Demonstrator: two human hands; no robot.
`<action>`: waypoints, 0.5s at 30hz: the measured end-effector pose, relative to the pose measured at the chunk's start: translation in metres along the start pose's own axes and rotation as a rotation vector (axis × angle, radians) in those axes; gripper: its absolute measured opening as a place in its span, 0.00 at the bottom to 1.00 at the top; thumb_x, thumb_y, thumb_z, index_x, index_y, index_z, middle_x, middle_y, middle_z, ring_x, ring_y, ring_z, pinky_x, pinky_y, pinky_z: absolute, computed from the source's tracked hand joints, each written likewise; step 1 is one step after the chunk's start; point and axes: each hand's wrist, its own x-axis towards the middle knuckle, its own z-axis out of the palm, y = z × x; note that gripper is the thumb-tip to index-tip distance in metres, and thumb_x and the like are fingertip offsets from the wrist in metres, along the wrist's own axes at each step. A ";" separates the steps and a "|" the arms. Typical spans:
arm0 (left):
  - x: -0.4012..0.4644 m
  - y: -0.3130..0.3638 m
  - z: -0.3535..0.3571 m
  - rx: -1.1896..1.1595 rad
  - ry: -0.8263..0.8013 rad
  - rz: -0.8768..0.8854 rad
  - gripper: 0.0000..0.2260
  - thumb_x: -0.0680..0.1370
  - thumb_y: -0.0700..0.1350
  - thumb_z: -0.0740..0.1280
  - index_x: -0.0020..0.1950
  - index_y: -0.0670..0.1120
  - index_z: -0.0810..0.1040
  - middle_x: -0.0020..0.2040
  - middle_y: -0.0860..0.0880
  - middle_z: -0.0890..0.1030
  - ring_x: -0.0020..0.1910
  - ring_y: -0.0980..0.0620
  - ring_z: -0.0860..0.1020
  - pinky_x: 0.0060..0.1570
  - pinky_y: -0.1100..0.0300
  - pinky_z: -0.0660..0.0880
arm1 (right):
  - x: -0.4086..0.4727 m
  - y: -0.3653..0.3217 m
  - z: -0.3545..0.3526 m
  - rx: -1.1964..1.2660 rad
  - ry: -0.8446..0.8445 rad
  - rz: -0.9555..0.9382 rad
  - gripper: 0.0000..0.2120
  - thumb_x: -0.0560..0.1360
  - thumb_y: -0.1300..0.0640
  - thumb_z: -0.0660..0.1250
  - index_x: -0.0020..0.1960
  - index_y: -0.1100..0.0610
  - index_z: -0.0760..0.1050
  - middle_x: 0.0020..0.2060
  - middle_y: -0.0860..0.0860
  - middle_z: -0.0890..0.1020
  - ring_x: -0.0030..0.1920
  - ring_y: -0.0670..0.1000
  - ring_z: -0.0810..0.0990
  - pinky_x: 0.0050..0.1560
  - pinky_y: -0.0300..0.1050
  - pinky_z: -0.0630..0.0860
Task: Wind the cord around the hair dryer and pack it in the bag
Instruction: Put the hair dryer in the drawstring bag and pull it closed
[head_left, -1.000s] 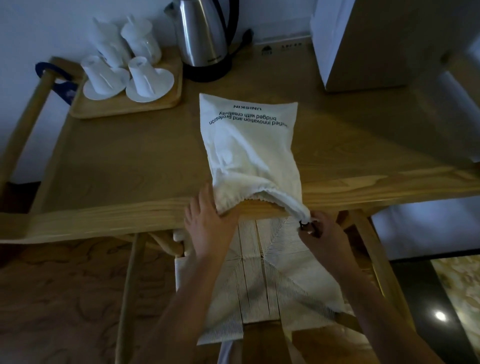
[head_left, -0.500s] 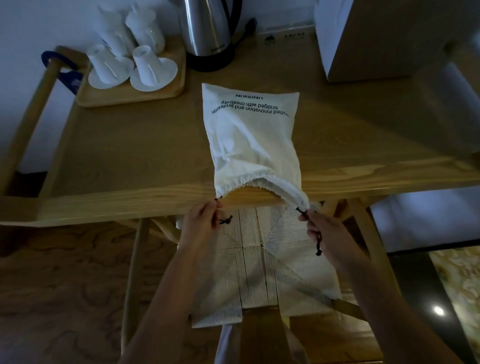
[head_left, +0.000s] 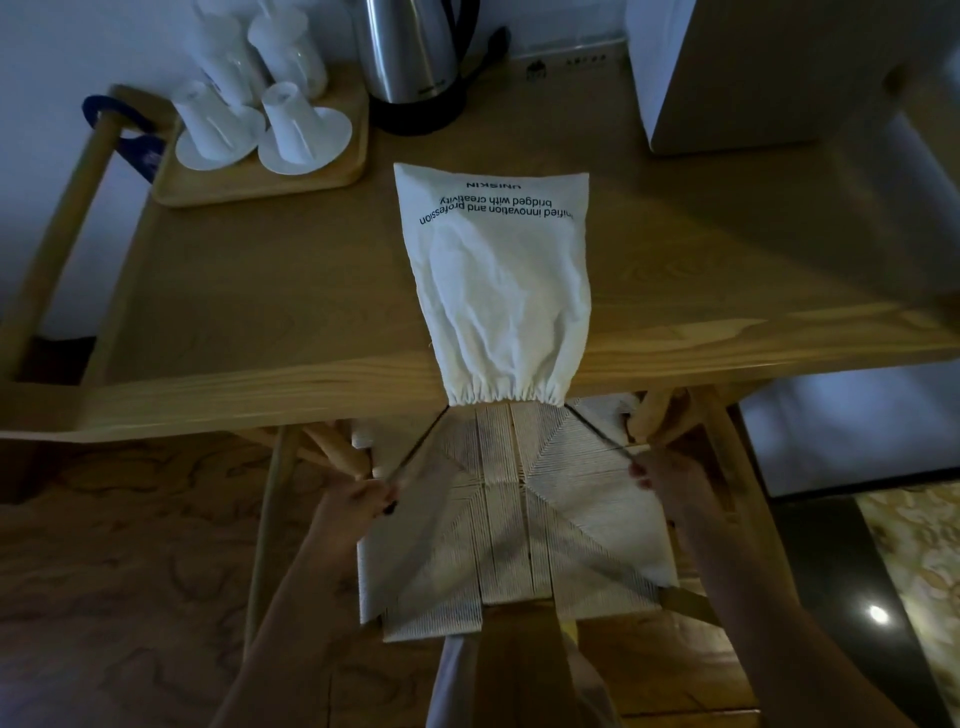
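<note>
Each hand's grip, left hand (head_left: 358, 501) and right hand (head_left: 662, 475), pinches a drawstring (head_left: 597, 434) of the cinched, bulging bag (head_left: 498, 291)

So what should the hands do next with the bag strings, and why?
Probably stop pulling and tie the two strings together or let them go. The white bag lies on the table, its mouth gathered tight at the edge. The left hand and right hand each pinch a dark drawstring, both stretched taut out to the sides, so more pulling gains little.
</note>
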 end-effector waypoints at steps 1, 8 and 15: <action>-0.002 -0.001 0.002 0.178 -0.067 0.033 0.06 0.77 0.43 0.65 0.46 0.42 0.80 0.46 0.43 0.81 0.45 0.47 0.78 0.37 0.63 0.68 | -0.002 0.005 0.002 -0.174 -0.030 -0.038 0.05 0.76 0.56 0.62 0.46 0.54 0.76 0.51 0.58 0.80 0.49 0.55 0.79 0.50 0.47 0.74; -0.018 0.088 0.036 0.227 0.223 0.589 0.12 0.79 0.42 0.60 0.61 0.45 0.75 0.55 0.52 0.77 0.53 0.54 0.75 0.50 0.62 0.70 | -0.004 -0.043 0.037 -0.100 -0.075 -0.494 0.13 0.76 0.54 0.60 0.57 0.57 0.76 0.54 0.50 0.78 0.54 0.50 0.76 0.55 0.46 0.71; -0.016 0.117 0.057 -0.556 -0.119 0.076 0.11 0.80 0.40 0.57 0.48 0.42 0.79 0.37 0.50 0.82 0.41 0.54 0.80 0.52 0.62 0.74 | -0.002 -0.056 0.053 0.314 -0.228 -0.265 0.10 0.77 0.57 0.61 0.41 0.58 0.79 0.34 0.52 0.81 0.40 0.50 0.79 0.56 0.51 0.71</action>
